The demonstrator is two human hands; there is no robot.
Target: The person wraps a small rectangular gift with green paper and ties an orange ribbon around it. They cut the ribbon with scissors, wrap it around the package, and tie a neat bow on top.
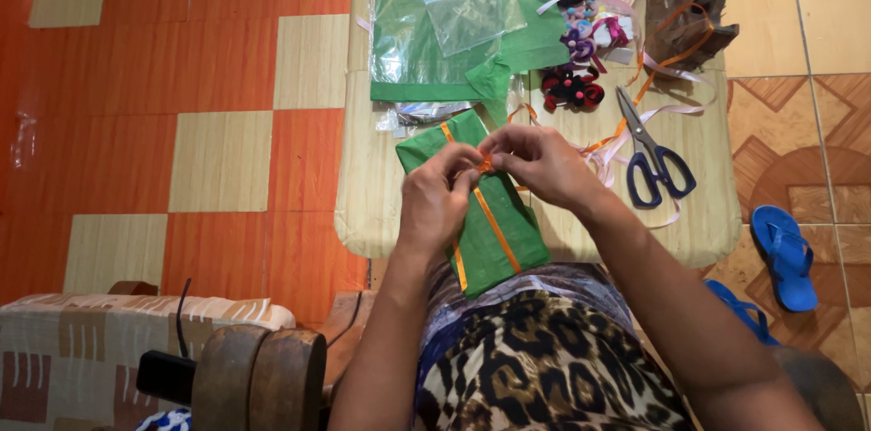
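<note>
My left hand (437, 200) and my right hand (535, 163) meet over the green-wrapped parcel (481, 213), which lies at the near edge of the tabletop (372, 186), its near end overhanging toward my lap. Both hands are closed in a pinch on the orange ribbon (497, 230) where its strands cross on the parcel's top face. Status, as I judge it: wrapping is complete, the paper is folded shut, and the ribbon already runs lengthwise down the parcel; the tie at the crossing is in hand and not finished. Whether a first knot is already seated under my fingertips I cannot tell, since they cover that spot. No bow is on the parcel yet. Toward the right edge of the tabletop lie blue-handled scissors (655, 159), blades closed, among loose pale and orange ribbon offcuts. At the far edge sit spare green wrapping paper (426, 50) with clear plastic bags on it, and just beside these a cluster of small ribbon bows (573, 86) in dark red and purple. The tabletop is pale woven material with rounded corners. The floor is orange and cream squares on the left, tan tiles on the right, where a blue sandal (786, 254) rests.
</note>
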